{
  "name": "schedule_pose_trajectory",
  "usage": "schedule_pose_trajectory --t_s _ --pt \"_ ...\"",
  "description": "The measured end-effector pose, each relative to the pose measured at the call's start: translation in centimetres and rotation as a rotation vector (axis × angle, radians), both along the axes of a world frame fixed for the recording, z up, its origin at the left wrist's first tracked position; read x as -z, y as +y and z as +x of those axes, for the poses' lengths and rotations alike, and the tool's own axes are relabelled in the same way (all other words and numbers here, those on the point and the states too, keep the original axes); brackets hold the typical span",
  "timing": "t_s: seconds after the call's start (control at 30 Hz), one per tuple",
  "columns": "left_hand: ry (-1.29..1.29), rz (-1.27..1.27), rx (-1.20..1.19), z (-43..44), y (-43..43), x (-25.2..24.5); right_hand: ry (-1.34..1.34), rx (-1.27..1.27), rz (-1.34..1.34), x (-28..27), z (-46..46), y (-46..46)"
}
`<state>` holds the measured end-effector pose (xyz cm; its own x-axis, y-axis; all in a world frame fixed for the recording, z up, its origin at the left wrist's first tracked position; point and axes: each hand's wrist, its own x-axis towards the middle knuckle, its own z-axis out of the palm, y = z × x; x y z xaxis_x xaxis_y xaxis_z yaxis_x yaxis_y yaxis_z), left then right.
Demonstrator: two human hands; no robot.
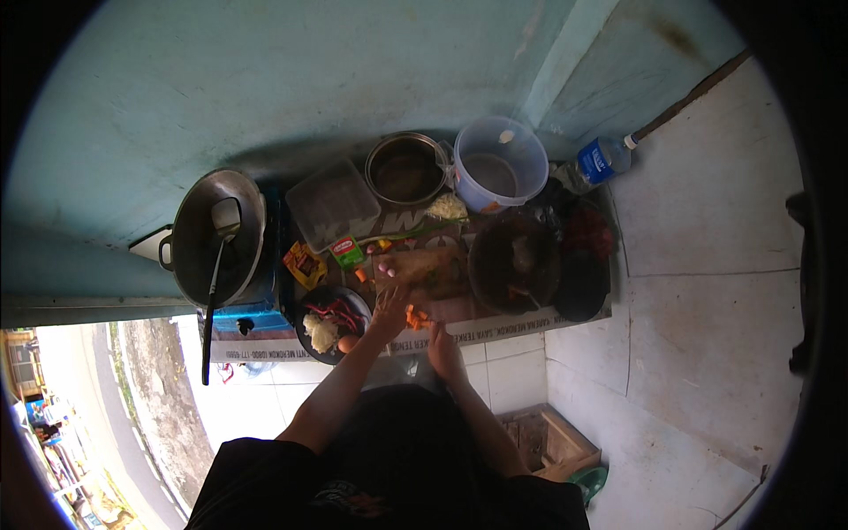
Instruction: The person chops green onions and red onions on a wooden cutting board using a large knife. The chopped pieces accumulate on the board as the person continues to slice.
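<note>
My left hand (391,311) rests at the left edge of a wooden cutting board (421,265), beside chopped orange pieces (417,318), which look like carrot. At the near side of the board, my right hand (442,344) is closed around something, probably a knife handle; the item is mostly hidden. Small shallots (386,268) lie on the board's left part. A larger orange piece (360,273) is left of the board. Close to my left forearm stands a dark plate (363,306) holding red chillies (334,311), a white rice-like clump (320,332) and an egg (348,343).
A wok (248,265) with a metal spatula (217,265) sits on the stove at left. Behind the board are a plastic container (334,202), a metal pot (405,169) and a bucket (501,165). A stone mortar (490,265) and a water bottle (599,162) stand at right.
</note>
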<state>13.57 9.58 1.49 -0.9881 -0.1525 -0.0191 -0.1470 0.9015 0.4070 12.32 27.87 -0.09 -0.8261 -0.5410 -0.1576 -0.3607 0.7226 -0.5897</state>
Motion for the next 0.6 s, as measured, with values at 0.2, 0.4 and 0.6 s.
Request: schedule_pose_trajectory --t_s 0.2,0.4,0.6 --pt "-0.043 0.029 -0.010 -0.1 0.1 -0.6 -0.055 0.068 -0.044 0.3 -0.1 0.8" --pt "0.009 0.071 0.018 -0.1 -0.4 0.1 0.093 -0.095 0.035 0.4 -0.3 0.7" --pt "0.104 0.145 0.004 -0.1 -0.7 0.7 0.177 -0.208 0.131 -0.2 -0.5 0.7"
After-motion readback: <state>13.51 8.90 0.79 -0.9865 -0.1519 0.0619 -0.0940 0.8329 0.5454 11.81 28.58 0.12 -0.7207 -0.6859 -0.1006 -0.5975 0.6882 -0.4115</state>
